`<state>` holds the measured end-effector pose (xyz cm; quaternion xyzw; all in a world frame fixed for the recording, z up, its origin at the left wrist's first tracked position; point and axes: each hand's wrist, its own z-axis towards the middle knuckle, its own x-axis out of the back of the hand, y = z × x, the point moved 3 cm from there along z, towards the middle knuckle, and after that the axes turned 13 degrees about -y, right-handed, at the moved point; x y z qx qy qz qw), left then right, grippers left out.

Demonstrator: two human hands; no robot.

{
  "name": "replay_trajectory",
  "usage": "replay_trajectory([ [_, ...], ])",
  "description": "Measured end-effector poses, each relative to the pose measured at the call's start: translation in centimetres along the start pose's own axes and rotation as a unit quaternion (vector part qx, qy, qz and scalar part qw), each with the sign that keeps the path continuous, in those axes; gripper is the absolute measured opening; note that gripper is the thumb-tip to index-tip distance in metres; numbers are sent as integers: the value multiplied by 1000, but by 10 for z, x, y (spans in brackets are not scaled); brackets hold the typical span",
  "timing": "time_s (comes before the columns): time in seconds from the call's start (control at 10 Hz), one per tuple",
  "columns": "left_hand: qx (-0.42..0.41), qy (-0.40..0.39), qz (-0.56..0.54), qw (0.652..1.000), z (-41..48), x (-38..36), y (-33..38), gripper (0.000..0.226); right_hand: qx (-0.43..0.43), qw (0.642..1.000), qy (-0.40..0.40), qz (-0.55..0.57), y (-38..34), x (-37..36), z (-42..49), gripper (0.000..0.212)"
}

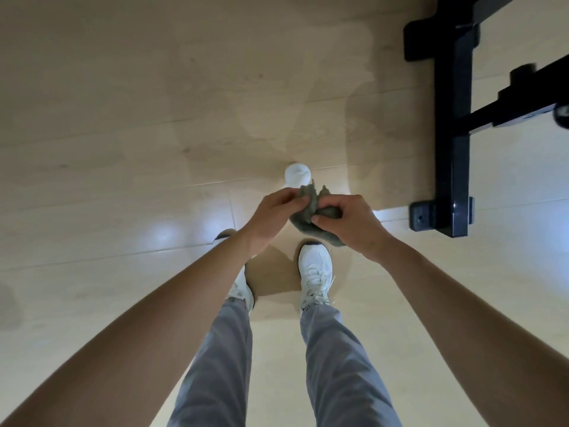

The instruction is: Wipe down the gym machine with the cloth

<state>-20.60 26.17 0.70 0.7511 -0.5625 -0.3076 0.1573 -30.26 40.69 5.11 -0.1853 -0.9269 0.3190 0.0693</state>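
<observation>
Forearms nearest lens, reaching forward and down. Cloth (311, 211), grey-green and bunched, in air between both hands, above floor (123, 118). Left hand (271, 220): fingers curled, pinching cloth's edge. Right hand (354, 223): fingers curled round its bulk. White rounded object (297, 174) just beyond cloth, identity unclear. Gym machine (454, 118), black frame, well apart at right.

Risks, judged:
- wadded cloth wipes poorly unless flattened
- loose pinch drops it
- stepping right, shoe (315, 272) catches frame's foot
</observation>
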Motion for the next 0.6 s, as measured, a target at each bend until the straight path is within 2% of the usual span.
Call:
replay_trajectory([
  [0.1, -3, 122, 29, 992, -3, 18, -8, 27, -6, 998, 42, 42, 4, -1, 3, 25],
  [0.2, 4, 183, 73, 980, -2, 35, -15, 38, 1, 995, 93, 27, 8, 1, 10, 43],
  [0.3, -7, 222, 127, 967, 5, 49, -10, 18, -3, 994, 110, 5, 15, 0, 24, 63],
  [0.5, 5, 260, 229, 938, 44, 72, 2, 20, 3, 990, 138, -38, 29, 6, 78, 68],
  [0.6, 57, 220, 223, 948, 66, 78, -2, 27, -59, 987, 137, -52, 44, 19, 104, 71],
])
